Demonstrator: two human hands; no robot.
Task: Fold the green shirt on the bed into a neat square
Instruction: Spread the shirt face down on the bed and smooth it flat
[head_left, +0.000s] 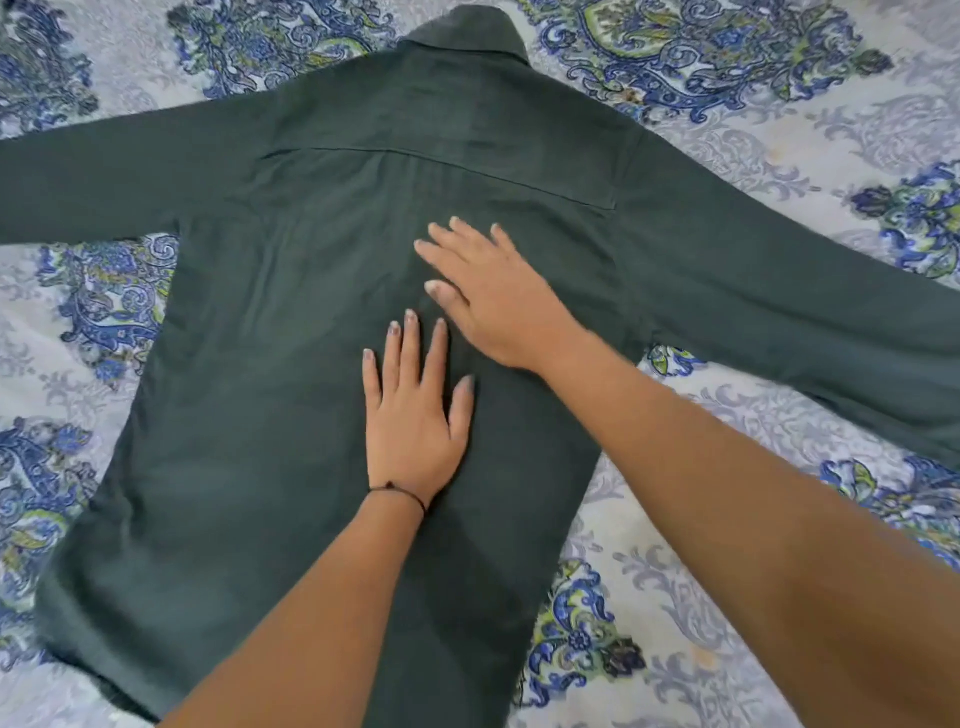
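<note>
The dark green shirt (291, 291) lies spread flat on the bed, back side up, with its collar at the far end and both long sleeves stretched out to the left and right. My left hand (413, 415) rests flat on the middle of the shirt's back, fingers straight and spread, a thin dark cord round the wrist. My right hand (493, 296) lies flat on the cloth just beyond and to the right of it, fingers straight and pointing up-left. Neither hand holds any cloth.
The bed is covered by a white sheet (753, 156) with blue and green paisley print, showing on all sides of the shirt. The right sleeve (810, 322) runs to the frame's right edge; the left sleeve (93, 176) runs past the left edge.
</note>
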